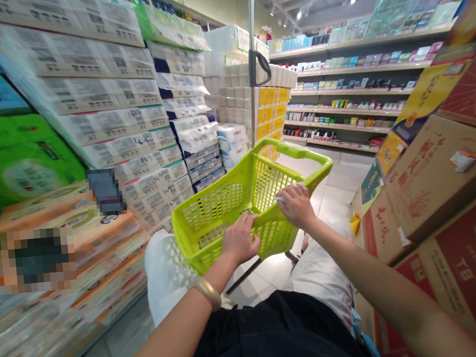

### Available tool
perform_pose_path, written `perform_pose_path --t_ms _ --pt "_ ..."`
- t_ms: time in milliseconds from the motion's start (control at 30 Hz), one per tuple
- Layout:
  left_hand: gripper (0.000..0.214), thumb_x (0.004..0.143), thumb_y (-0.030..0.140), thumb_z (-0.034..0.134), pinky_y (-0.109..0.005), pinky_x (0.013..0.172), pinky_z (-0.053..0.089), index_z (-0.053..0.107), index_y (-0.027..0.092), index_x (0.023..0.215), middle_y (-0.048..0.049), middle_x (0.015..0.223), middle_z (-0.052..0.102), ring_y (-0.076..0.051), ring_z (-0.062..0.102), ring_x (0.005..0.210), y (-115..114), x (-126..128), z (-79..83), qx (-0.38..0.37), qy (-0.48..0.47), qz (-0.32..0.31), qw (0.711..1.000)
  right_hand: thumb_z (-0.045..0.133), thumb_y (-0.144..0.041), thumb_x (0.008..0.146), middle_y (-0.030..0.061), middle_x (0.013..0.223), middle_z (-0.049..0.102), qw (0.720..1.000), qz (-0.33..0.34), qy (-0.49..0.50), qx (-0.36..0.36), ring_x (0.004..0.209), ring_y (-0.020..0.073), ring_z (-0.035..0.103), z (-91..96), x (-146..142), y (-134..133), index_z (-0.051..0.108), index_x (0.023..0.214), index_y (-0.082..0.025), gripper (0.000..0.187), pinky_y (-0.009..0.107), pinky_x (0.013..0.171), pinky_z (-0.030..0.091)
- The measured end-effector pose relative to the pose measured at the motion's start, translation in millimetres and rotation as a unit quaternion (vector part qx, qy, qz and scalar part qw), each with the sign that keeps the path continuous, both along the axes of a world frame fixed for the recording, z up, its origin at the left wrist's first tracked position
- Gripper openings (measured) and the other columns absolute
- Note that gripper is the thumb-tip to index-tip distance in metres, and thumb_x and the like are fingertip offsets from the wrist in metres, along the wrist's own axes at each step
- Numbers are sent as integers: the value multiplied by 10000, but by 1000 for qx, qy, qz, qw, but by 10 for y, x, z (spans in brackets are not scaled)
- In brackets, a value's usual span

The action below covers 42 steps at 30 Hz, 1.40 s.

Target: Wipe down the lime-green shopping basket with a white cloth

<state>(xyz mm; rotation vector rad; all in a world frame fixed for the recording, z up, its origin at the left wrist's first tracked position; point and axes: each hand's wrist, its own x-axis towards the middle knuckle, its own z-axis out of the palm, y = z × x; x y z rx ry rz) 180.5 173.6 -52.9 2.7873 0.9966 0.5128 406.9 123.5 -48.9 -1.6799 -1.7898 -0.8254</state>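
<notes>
Left hand (240, 240): curled over near rim of lime-green plastic shopping basket (263, 184).
Right hand (294, 207): curled over same rim.
Beside basket: stacked toilet-paper packs (106, 95), cardboard cartons (434, 183).

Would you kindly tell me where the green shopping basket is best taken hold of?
The best grip on the green shopping basket is its near top rim, coming from above and behind, where the left hand and right hand rest. The rim is a solid lip that fingers can curl over, while the walls below it are perforated.
</notes>
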Motion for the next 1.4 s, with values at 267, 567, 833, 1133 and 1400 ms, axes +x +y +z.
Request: perform_pose_path --t_ms 267,567,833,1133,1400 --pt "532 784 250 519 -332 883 502 460 251 1313 -54 1190 610 -222 601 1060 27 -53 -22 -4 -4 -5 1000 490 -281 933 43 1056 660 994 76 -54 -58 1051 216 523 6 124 -19 636 1042 -245 186 397 1033 288" --pt "519 785 252 520 -337 837 521 483 258 1303 -49 1190 614 -229 608 1053 0 10 10 -7 -3 -1 1000 436 -293 944 59 993 668 998 -7 -64 -10 987 236 538 342 1065 -108 639 952 -228 214 389 961 340" --pt "481 782 237 509 -339 850 524 530 255 1262 -33 1166 643 -220 634 1024 75 -45 -16 -2 -30 -17 999 411 -287 917 86 937 657 998 -62 -22 8 918 247 547 517 1557 -224 631 891 -214 234 374 838 403" --pt "488 772 209 500 -365 927 509 559 226 1256 -48 1215 653 -216 632 1062 499 -177 -83 -8 -70 -78 994 423 -263 884 85 878 636 994 -80 25 69 900 252 534 419 1308 -316 639 862 -204 225 376 858 394" --pt "574 782 205 467 -505 1163 240 487 193 1356 -85 1332 591 -256 438 1332 681 -280 -220 106 -62 -102 987 445 -273 880 89 873 613 987 -95 35 122 904 249 517 366 993 -464 639 860 -192 211 364 853 381"
